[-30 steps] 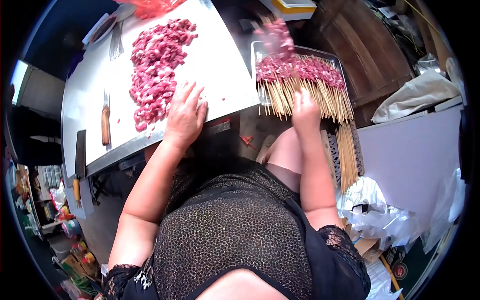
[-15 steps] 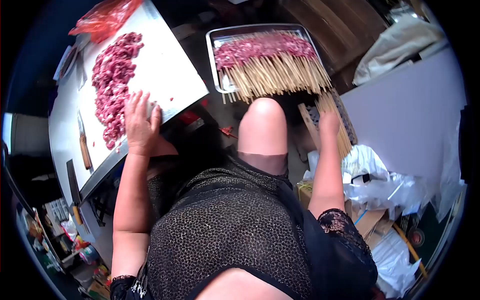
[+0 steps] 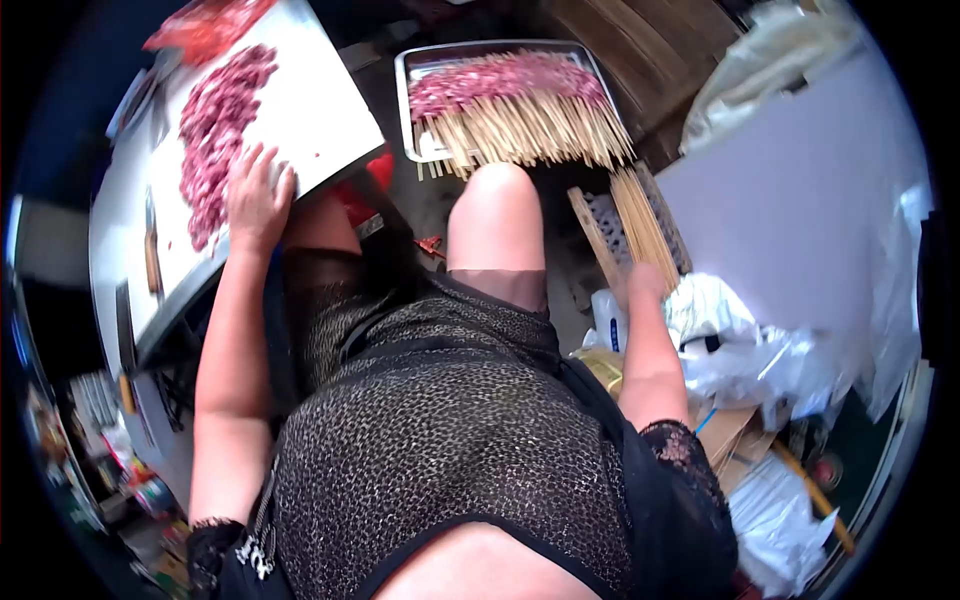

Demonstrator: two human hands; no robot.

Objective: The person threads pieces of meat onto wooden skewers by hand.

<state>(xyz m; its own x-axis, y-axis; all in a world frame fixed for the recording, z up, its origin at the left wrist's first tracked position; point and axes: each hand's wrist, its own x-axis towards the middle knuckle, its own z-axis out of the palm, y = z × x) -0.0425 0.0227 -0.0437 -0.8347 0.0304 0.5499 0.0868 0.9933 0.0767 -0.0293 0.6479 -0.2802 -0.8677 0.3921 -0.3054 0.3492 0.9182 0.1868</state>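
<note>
At the near edge of the smooth white table (image 3: pixel 320 110), the left hand (image 3: pixel 256 203) lies open, looking empty, beside lumpy pink-red meat (image 3: pixel 218 125). The blurry right hand (image 3: pixel 646 284) is by thin tan wooden sticks (image 3: pixel 643 220); I cannot tell its grip. Getting a stick seems the step, needing a light pinch.

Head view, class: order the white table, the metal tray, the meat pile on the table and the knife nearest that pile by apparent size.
1. White table
2. Metal tray
3. Meat pile
4. Knife
</note>
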